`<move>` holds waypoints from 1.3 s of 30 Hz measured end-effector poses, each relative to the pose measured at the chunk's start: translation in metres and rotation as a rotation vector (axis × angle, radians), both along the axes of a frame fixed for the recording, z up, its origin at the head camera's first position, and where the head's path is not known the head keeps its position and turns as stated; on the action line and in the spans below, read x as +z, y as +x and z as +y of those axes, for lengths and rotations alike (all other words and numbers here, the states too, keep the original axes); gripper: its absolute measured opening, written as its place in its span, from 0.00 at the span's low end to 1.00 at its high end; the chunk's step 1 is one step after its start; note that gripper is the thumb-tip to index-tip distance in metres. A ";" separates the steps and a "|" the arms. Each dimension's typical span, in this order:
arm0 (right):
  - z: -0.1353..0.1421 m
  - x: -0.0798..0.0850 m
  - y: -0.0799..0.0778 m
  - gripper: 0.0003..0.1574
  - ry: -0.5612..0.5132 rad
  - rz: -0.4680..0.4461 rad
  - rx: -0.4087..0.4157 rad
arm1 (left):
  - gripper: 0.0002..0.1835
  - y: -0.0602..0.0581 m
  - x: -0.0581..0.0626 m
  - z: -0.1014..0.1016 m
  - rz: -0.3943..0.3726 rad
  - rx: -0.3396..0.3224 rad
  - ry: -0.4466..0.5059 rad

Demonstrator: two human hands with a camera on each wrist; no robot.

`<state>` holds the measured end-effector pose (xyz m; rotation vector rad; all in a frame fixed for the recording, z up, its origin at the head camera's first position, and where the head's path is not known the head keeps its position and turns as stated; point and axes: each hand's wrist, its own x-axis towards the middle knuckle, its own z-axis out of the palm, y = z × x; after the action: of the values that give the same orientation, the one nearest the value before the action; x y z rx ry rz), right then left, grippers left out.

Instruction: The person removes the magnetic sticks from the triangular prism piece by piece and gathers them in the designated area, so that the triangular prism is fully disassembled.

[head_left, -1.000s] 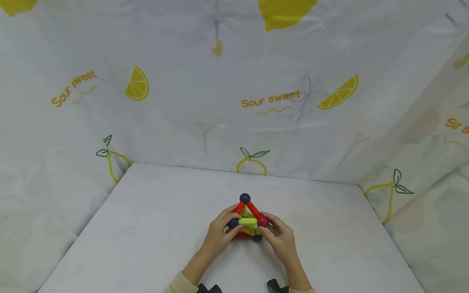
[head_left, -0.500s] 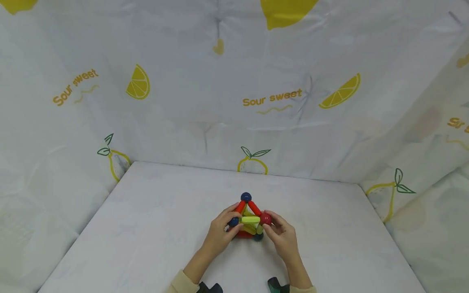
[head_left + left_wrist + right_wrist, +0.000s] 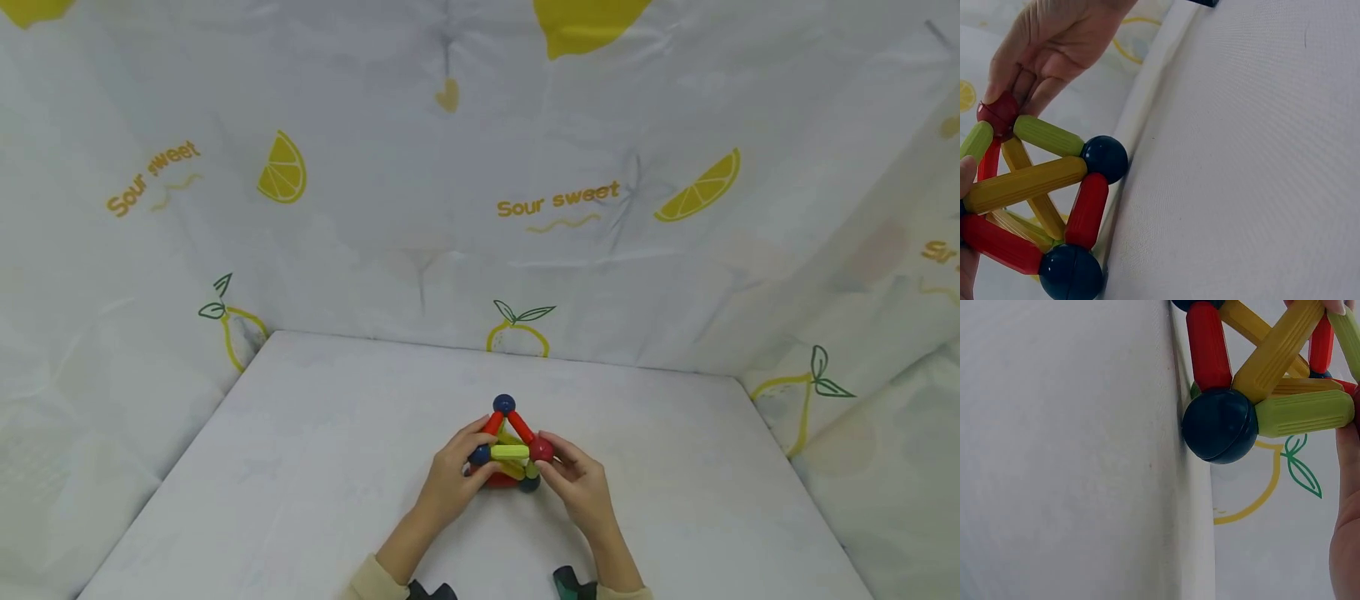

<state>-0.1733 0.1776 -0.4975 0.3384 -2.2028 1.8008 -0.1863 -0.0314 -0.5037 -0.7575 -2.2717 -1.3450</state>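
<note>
A ball-and-stick construction toy stands at the middle of the table, built of red, yellow and light green sticks joined by dark blue balls and a red one. My left hand (image 3: pixel 450 467) pinches the dark blue ball (image 3: pixel 480 455) at its left corner. With thumb and fingers, my right hand (image 3: pixel 582 487) holds the red ball (image 3: pixel 541 450) at the right corner. A light green stick (image 3: pixel 510 452) spans the two balls. Red sticks (image 3: pixel 521 427) slant up to a blue top ball (image 3: pixel 504 404). In the right wrist view a lower blue ball (image 3: pixel 1220 425) joins red, yellow and green sticks.
The white table (image 3: pixel 322 433) ends at a white curtain (image 3: pixel 390 217) printed with lemons and "Sour sweet". Dark wrist-worn devices (image 3: pixel 573 583) show at the front edge, by the beige sleeves (image 3: pixel 375 577).
The red ball in my right hand shifted slightly right and up, then came back a little left and down. My left hand keeps its grip on the blue ball, almost still.
</note>
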 end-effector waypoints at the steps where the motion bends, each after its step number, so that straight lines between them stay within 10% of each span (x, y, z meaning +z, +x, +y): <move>1: 0.000 0.000 0.000 0.24 0.010 0.005 0.000 | 0.19 0.000 0.001 0.001 0.002 0.006 -0.008; 19: 0.015 0.003 -0.003 0.23 -0.087 -0.009 -0.037 | 0.14 0.000 0.001 0.006 0.026 0.100 -0.041; 30: 0.019 0.005 -0.006 0.23 0.030 -0.033 0.147 | 0.14 0.003 0.004 0.008 -0.020 0.082 -0.024; 39: 0.023 0.003 -0.007 0.26 0.018 -0.069 0.116 | 0.16 0.002 0.004 0.005 -0.038 0.062 -0.023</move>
<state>-0.1807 0.2003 -0.4946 0.4222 -2.2904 1.8800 -0.1838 -0.0263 -0.4997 -0.6685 -2.3247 -1.3175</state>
